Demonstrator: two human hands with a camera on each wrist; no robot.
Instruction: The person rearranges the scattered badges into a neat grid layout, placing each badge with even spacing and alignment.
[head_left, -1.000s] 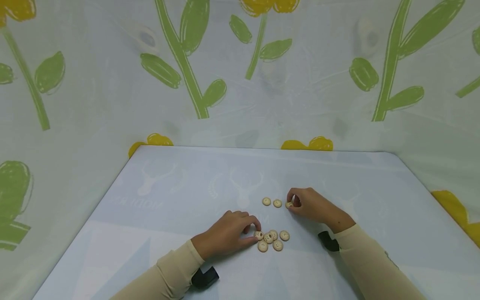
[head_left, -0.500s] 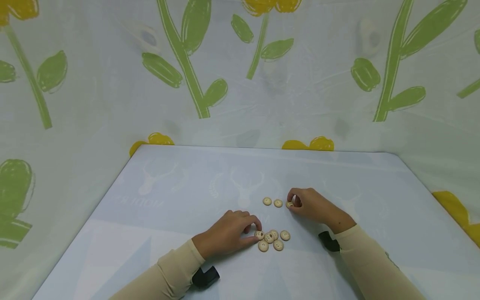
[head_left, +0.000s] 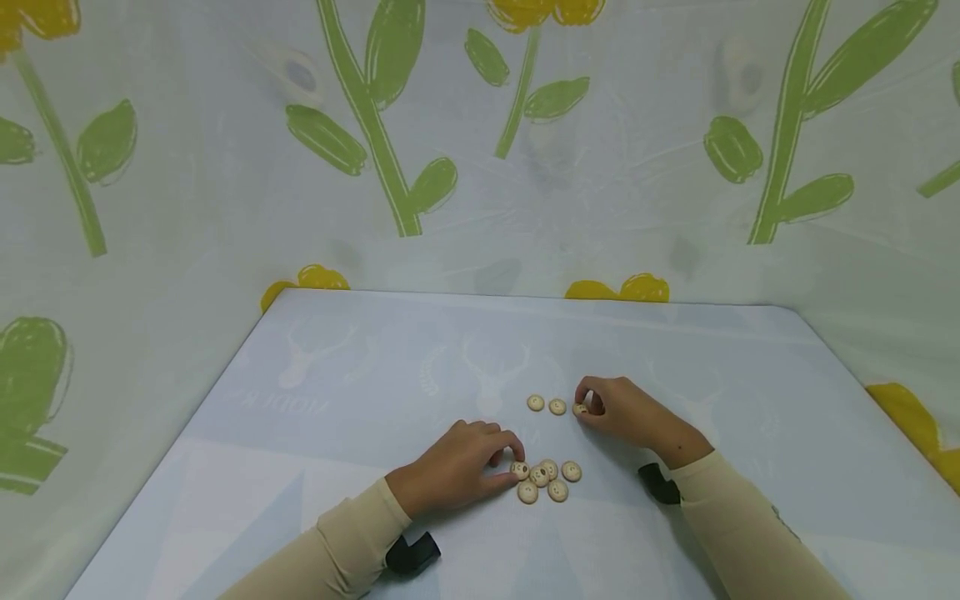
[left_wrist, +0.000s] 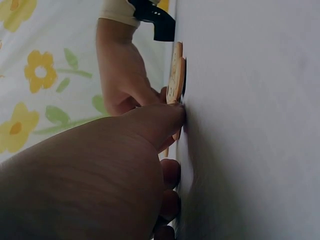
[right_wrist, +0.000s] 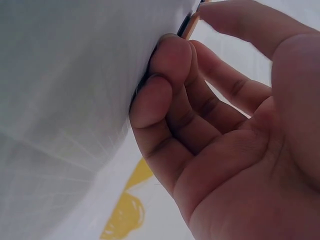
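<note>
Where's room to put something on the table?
The table is bare between the flowery cloth and the row of discs, and from the left hand out to the table's left edge. Crowded spots: the disc cluster, where the left hand pinches one, and the row's end, where the right hand pinches another.

Row of three buttons sits further back on the table, with the right hand at its right end. Bunch of six more is closer in, middle two overlapping, and the left hand is at its left edge. Backdrop is behind the table.
</note>
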